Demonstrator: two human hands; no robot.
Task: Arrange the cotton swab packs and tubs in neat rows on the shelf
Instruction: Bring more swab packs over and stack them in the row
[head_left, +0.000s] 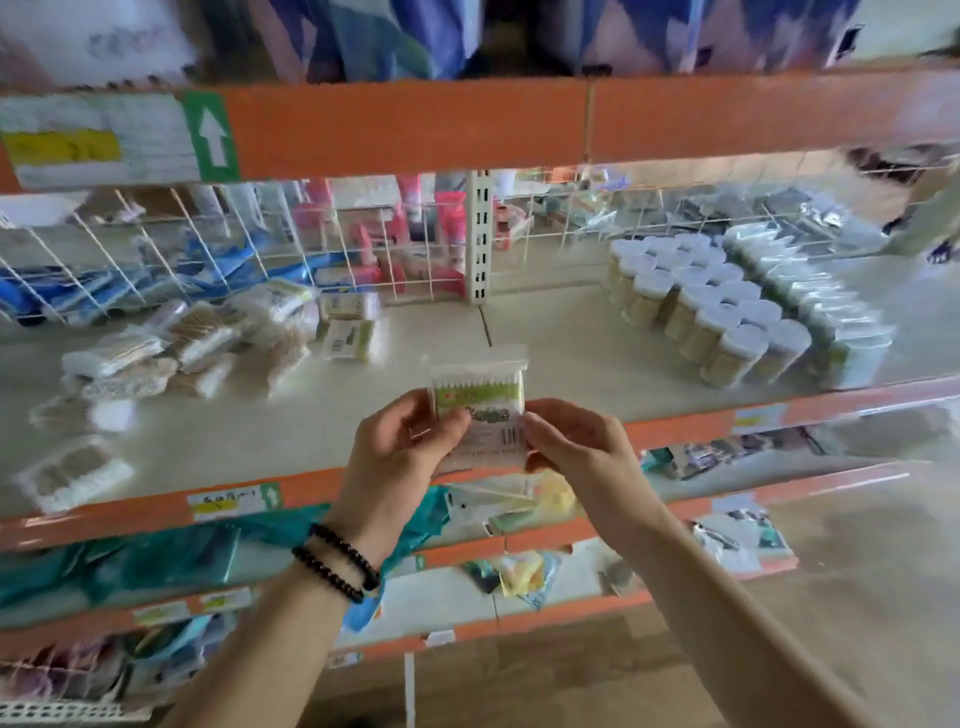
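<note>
Currently both hands are pinching one clear plastic cotton swab pack with green label above the cream shelf front edge: left hand and right hand grips clamped on opposite sides, probably squaring it for placement. Loose packs lying left, white-lidded clear tubs standing rowed right.

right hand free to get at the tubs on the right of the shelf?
Probably not yet: the right hand pinches the pack together with the left hand. The path to the tubs looks unobstructed.
</note>
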